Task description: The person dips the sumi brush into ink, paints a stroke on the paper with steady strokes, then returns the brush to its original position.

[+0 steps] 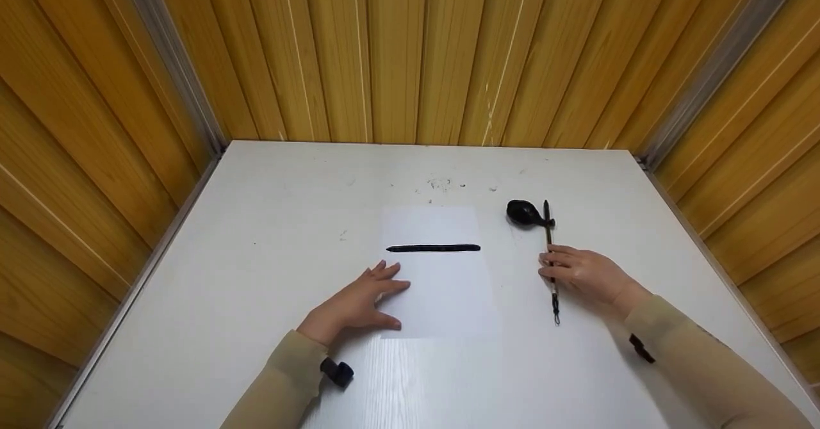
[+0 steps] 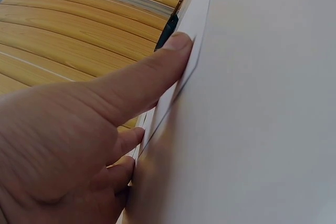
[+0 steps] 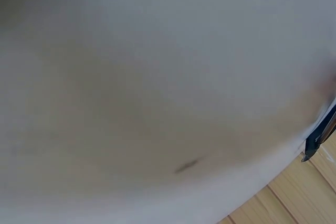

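A white sheet of paper (image 1: 442, 301) lies on the table, with one thick black stroke (image 1: 434, 248) running across it. My left hand (image 1: 359, 298) rests over the sheet's left edge, fingers spread; its thumb (image 2: 152, 74) presses close to the near corner in the left wrist view. To the right, my right hand (image 1: 586, 274) holds a writing brush (image 1: 553, 288) by the middle of its handle. The brush's dark tip points away from me. Its upper part crosses the narrow neck of a black, round-bodied ink dish (image 1: 524, 214). The right wrist view mostly shows table surface.
The white table (image 1: 211, 275) has small dark smudges (image 1: 440, 184) beyond the paper. Yellow wood-patterned panels (image 1: 423, 51) stand at the back and both sides, with grey metal posts (image 1: 170, 51) in the corners.
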The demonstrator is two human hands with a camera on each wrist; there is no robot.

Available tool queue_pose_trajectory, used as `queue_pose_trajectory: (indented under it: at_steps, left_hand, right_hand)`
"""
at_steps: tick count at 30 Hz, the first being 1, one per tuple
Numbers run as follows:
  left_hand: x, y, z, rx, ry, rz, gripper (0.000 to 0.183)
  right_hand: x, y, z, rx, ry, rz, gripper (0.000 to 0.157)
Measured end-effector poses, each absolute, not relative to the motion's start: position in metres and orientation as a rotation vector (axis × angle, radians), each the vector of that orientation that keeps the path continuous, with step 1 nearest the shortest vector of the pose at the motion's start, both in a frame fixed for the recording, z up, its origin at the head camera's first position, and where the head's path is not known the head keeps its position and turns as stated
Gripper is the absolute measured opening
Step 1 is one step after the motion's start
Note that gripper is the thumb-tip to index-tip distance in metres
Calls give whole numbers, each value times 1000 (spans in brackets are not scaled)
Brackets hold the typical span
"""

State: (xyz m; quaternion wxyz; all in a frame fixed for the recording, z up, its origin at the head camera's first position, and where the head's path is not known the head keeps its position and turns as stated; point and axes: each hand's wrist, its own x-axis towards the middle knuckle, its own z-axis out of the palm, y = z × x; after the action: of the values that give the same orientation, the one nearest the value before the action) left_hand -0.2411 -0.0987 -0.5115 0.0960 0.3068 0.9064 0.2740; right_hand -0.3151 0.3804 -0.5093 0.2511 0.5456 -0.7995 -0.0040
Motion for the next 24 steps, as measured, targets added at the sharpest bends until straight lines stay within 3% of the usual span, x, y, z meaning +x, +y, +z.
queue_pose_trajectory:
  at_steps: [4, 8, 21, 24]
  left_hand:
    - [-242, -99, -512, 886, 2687, 796, 75]
    - [-245, -100, -514, 906, 2690, 788, 75]
    - [-246, -105, -511, 867, 2643, 879, 66]
    - [-249, -107, -508, 833, 2620, 922, 67]
  right_hand:
    - [-315, 379, -506, 1455, -2191, 11, 49]
    - [-316, 377, -505, 1433, -2183, 34, 55]
    - [-322, 369, -499, 1341, -2172, 140, 43]
    - [-324, 363, -495, 1308, -2171, 173, 29]
